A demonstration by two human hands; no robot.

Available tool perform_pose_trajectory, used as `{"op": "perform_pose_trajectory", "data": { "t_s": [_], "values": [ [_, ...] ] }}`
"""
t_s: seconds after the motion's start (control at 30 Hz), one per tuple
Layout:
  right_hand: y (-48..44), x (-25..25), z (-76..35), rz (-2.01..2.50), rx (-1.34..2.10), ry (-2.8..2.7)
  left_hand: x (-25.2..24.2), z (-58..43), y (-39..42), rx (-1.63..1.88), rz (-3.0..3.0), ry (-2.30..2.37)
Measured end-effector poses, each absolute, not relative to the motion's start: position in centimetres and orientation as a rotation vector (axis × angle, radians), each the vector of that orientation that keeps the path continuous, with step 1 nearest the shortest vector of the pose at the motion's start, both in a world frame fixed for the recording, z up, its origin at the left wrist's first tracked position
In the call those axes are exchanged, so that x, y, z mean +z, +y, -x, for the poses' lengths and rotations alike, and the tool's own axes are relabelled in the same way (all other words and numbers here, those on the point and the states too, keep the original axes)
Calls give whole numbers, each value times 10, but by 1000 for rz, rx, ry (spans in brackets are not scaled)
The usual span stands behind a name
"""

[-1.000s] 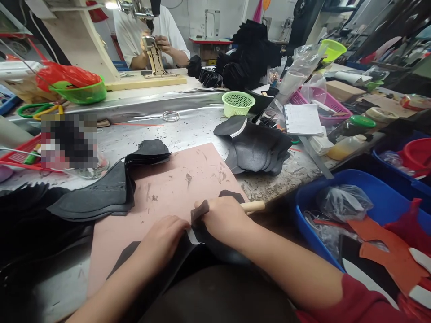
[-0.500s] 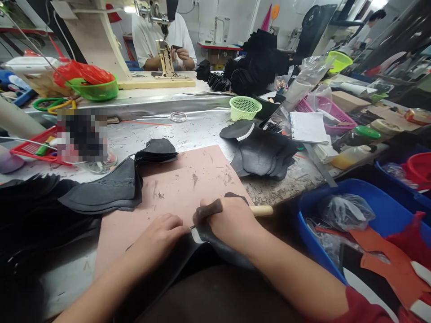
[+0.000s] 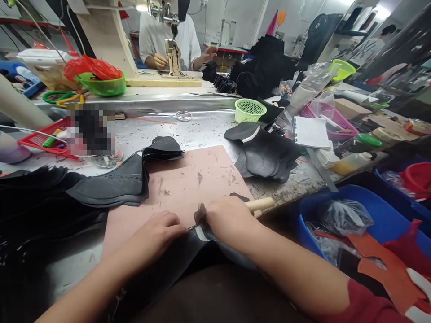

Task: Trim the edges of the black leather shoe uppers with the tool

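A black leather piece [image 3: 175,251] lies over the near edge of a pinkish board [image 3: 188,179] and drapes toward my lap. A white strip [image 3: 202,233] shows on it between my hands. My left hand [image 3: 161,231] pinches the leather's upper edge at the board. Closed around a hammer [image 3: 262,204] is my right hand [image 3: 229,217]; the pale wooden handle sticks out to the right and the dark head shows by the fingers, close above the leather. The palm hides the middle of the handle.
Stacked black leather pieces lie left [image 3: 114,184] and right [image 3: 266,152] of the board. A green basket [image 3: 249,111], a notebook [image 3: 311,132] and a metal ruler [image 3: 321,168] are farther back. A blue tub [image 3: 305,224] stands at right. Across the table, a person sits behind a sewing machine [image 3: 173,58].
The hammer head has turned in my right hand and shows smaller. My left hand stays at the leather's edge. The person opposite has moved their hands apart. The view has shifted slightly.
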State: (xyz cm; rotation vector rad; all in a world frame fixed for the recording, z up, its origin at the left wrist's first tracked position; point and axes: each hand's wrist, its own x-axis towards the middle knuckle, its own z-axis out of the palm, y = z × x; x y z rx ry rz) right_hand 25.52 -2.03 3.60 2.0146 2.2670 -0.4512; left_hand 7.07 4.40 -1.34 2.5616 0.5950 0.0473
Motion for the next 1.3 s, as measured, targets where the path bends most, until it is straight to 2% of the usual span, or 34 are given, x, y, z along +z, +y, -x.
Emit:
{"op": "perform_pose_trajectory", "data": {
  "t_s": [0.1, 0.23, 0.57, 1.3],
  "values": [
    [-20, 35, -251, -2025, -419, 2323, -16, -66, 46, 53, -2530, 591],
    [-19, 36, -244, -1918, -542, 2254, -18, -59, 47, 35, -2517, 599],
    [-13, 33, -230, -1943, -486, 2302, -17, -38, 46, 30, -2524, 611],
    [-3, 26, -187, -1672, -425, 2361, -25, 6, 45, 257, -2559, 619]
  ]
}}
